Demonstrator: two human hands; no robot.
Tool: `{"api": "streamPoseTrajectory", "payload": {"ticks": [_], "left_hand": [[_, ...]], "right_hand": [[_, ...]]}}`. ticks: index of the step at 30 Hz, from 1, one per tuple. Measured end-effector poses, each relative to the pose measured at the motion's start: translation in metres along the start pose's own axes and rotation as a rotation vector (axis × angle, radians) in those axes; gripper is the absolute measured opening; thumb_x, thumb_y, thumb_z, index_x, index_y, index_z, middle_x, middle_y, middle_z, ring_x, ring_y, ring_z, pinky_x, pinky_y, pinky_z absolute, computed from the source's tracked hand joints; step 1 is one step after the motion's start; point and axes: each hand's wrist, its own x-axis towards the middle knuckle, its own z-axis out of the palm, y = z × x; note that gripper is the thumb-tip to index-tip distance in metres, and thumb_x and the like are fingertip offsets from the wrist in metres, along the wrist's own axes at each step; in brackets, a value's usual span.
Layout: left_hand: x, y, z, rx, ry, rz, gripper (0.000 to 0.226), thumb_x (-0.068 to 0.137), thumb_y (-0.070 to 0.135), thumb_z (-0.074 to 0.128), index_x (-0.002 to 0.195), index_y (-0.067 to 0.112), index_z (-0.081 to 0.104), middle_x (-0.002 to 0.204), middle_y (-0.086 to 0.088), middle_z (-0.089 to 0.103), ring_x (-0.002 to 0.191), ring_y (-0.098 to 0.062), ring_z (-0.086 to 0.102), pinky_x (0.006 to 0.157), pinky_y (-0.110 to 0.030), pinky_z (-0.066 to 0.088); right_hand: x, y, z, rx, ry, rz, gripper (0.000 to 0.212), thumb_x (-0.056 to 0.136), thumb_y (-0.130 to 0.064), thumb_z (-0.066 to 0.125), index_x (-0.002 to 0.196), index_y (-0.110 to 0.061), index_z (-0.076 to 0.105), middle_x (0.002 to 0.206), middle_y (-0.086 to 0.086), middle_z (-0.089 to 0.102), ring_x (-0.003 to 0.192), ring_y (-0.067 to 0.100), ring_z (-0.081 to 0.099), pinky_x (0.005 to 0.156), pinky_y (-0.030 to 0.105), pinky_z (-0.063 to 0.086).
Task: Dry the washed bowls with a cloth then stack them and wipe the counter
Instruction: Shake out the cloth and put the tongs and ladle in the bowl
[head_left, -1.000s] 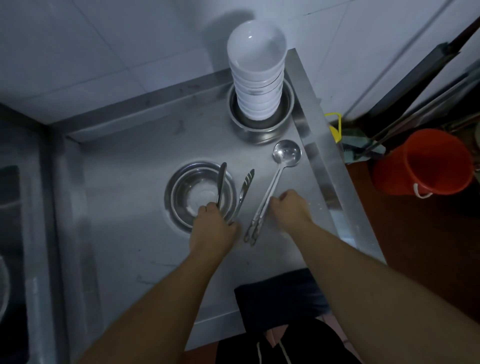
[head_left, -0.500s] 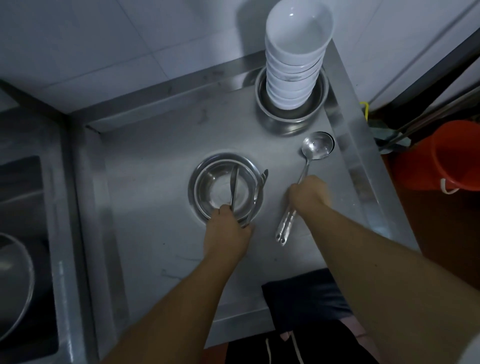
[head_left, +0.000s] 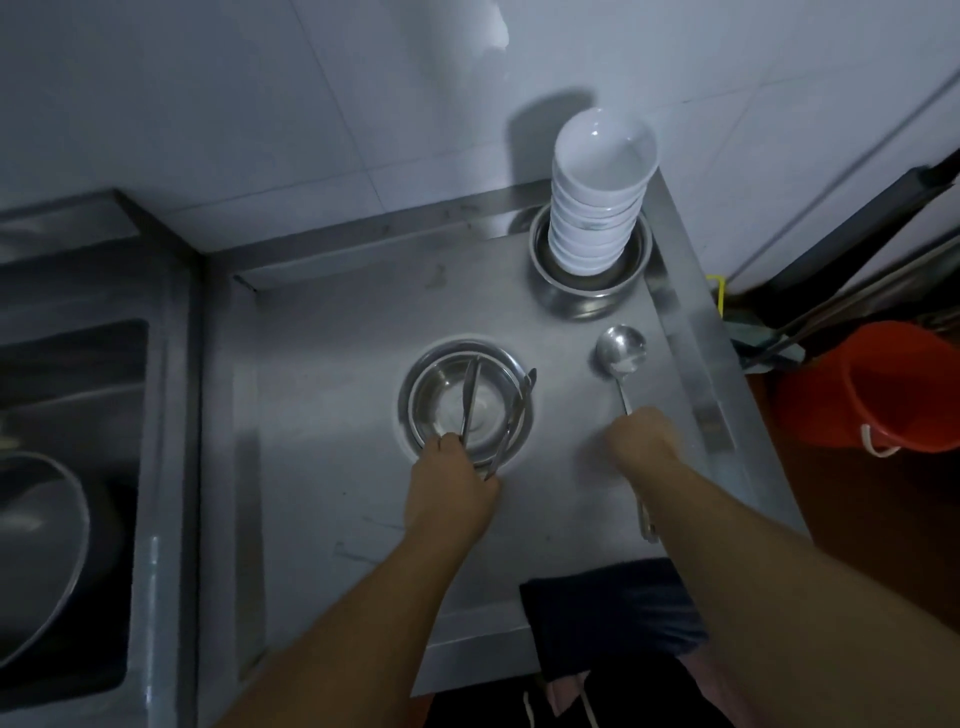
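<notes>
A brushed stainless-steel counter (head_left: 332, 415) with a raised rim fills the middle of the view, set into a corner of pale grey tiled wall (head_left: 260, 104). At its far right corner a tall stack of white ceramic bowls (head_left: 597, 202) stands inside a deep steel pot (head_left: 589, 283), close to the wall. Nearer, a shallow round stainless-steel bowl (head_left: 460, 402) sits on the counter. The left hand (head_left: 452, 483) is curled at that bowl's near rim, gripping the handles of two metal table knives (head_left: 470, 402) whose blades lie across the bowl. The right hand (head_left: 644, 441) is closed around the thin handle of a long steel ladle (head_left: 621, 351); the ladle's round cup rests on the counter just beside the pot, and its handle end shows below the wrist. A dark folded cloth (head_left: 608, 608) hangs over the counter's near edge, under the right forearm. To the left, a steel sink basin (head_left: 67, 415) holds a large metal pan (head_left: 41, 545). To the right of the counter, on a reddish-brown floor (head_left: 831, 519), stands an orange plastic bucket (head_left: 878, 384) with dark poles leaning beside it.
</notes>
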Motion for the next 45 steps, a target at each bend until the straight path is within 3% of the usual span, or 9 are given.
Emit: {"api": "streamPoseTrajectory", "payload": {"ticks": [4,12,18,24,28,31,35,40,45], "left_hand": [[-0.020,0.001,-0.009,-0.016,0.004,-0.021,0.055,0.090,0.034,0.073,0.136,0.009,0.055,0.134,-0.014,0.056,0.121,-0.036,0.059,0.099,-0.049,0.055],[-0.070,0.013,-0.022,-0.093,0.124,-0.124,0.053,0.089,0.038,0.074,0.128,0.007,0.058,0.126,-0.015,0.057,0.115,-0.034,0.061,0.097,-0.047,0.055],[-0.131,0.019,-0.020,-0.202,0.263,-0.228,0.047,0.088,0.039,0.079,0.114,0.004,0.060,0.114,-0.014,0.062,0.102,-0.030,0.065,0.088,-0.046,0.059],[-0.218,0.004,-0.015,-0.332,0.420,-0.404,0.045,0.087,0.037,0.081,0.111,0.005,0.061,0.109,-0.012,0.066,0.096,-0.027,0.068,0.083,-0.044,0.061],[-0.283,-0.023,-0.016,-0.418,0.516,-0.535,0.035,0.084,0.036,0.079,0.104,0.011,0.064,0.101,-0.007,0.069,0.087,-0.023,0.070,0.075,-0.040,0.063],[-0.331,-0.047,-0.016,-0.455,0.595,-0.645,0.030,0.083,0.040,0.078,0.093,0.015,0.065,0.090,-0.003,0.070,0.077,-0.019,0.071,0.066,-0.036,0.062],[-0.399,-0.082,-0.012,-0.453,0.695,-0.810,0.041,0.081,0.049,0.078,0.097,0.021,0.054,0.099,0.000,0.059,0.084,-0.019,0.066,0.061,-0.032,0.051],[-0.502,-0.133,0.012,-0.531,0.799,-0.975,0.048,0.078,0.050,0.081,0.105,0.018,0.057,0.099,0.001,0.061,0.076,-0.012,0.062,0.052,-0.026,0.041],[-0.620,-0.187,0.046,-0.580,0.901,-1.132,0.051,0.078,0.050,0.080,0.110,0.015,0.059,0.108,-0.004,0.064,0.092,-0.022,0.064,0.071,-0.033,0.048]], "right_hand": [[-0.021,0.020,-0.008,-0.134,-0.040,-0.159,0.032,0.106,-0.014,0.046,0.123,0.003,0.066,0.125,0.025,0.067,0.118,0.042,0.064,0.083,0.038,0.048],[-0.068,0.024,-0.034,-0.355,-0.074,-0.470,0.023,0.106,-0.014,0.049,0.108,0.002,0.064,0.122,0.025,0.068,0.113,0.040,0.066,0.087,0.036,0.050],[-0.096,0.021,-0.061,-0.456,-0.110,-0.788,0.037,0.107,-0.018,0.051,0.072,-0.016,0.041,0.094,0.010,0.061,0.066,0.012,0.047,0.064,0.028,0.038],[-0.150,0.019,-0.076,-0.743,-0.173,-1.100,0.016,0.107,-0.009,0.048,0.095,-0.009,0.058,0.108,0.013,0.069,0.086,0.022,0.059,0.072,0.027,0.043],[-0.202,0.021,-0.062,-0.911,-0.228,-1.283,0.018,0.108,-0.010,0.047,0.110,-0.003,0.064,0.116,0.015,0.070,0.106,0.029,0.069,0.076,0.028,0.047],[-0.249,0.029,-0.044,-0.912,-0.245,-1.420,0.017,0.107,-0.019,0.045,0.100,-0.010,0.058,0.099,0.013,0.064,0.090,0.031,0.062,0.073,0.033,0.044],[-0.316,0.049,-0.015,-1.084,-0.302,-1.630,0.021,0.110,-0.014,0.043,0.091,-0.013,0.051,0.110,0.009,0.066,0.093,0.023,0.061,0.070,0.025,0.036],[-0.411,0.101,0.025,-1.117,-0.441,-1.804,0.030,0.110,-0.016,0.049,0.079,-0.012,0.049,0.092,0.006,0.058,0.081,0.020,0.055,0.059,0.027,0.036],[-0.515,0.190,0.062,-1.141,-0.556,-1.951,0.030,0.111,-0.029,0.048,0.088,-0.014,0.057,0.089,0.006,0.061,0.080,0.025,0.063,0.067,0.032,0.047]]}}
